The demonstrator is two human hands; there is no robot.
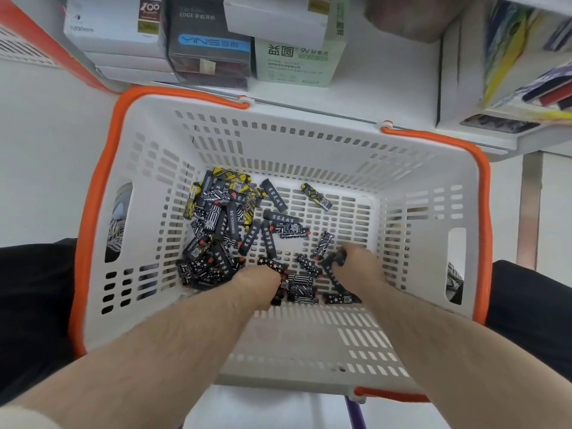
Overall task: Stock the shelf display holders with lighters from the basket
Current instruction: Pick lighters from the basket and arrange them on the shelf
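Below a white shelf (402, 97) at twelve o'clock, lighters (223, 224) in the basket (102, 196) are gripped by the left hand (260, 283) and the right hand (353, 267).

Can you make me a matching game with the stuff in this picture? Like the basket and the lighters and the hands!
Things:
1. basket handles
2. lone yellow-and-black lighter
3. right hand
4. green battery box

Matches:
A. on the shelf above the basket
B. orange
C. lying by itself near the far wall of the basket
D. fingers curled round a black lighter

Pairs: 1-B, 2-C, 3-D, 4-A
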